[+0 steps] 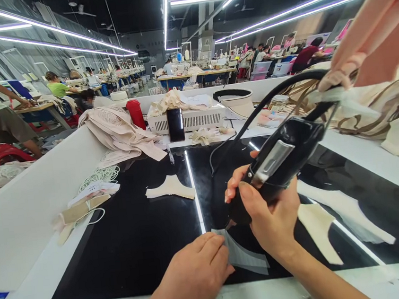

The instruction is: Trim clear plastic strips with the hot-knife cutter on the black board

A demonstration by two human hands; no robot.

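My right hand (272, 208) is wrapped round a black corded hand tool (278, 155) with a silver plate on its side. The tool slants down to the left, its tip close to the upper edge of a sheer white fabric piece (244, 254); whether it touches is unclear. My left hand (200, 263), fingers curled together, presses on the left end of this fabric on the glossy black board (124, 248). Right of my right hand lie a cream fabric piece (320, 227) and a longer white piece (348, 207). Another cream cutout (171, 188) rests farther back.
A black cable (272, 96) rises from the tool to a pink cloth (369, 41) hanging at upper right. Behind the board stand a phone (175, 125), a red cup (135, 114) and a white box (196, 120). Fabric piles (115, 130) lie left and right. Several people work beyond.
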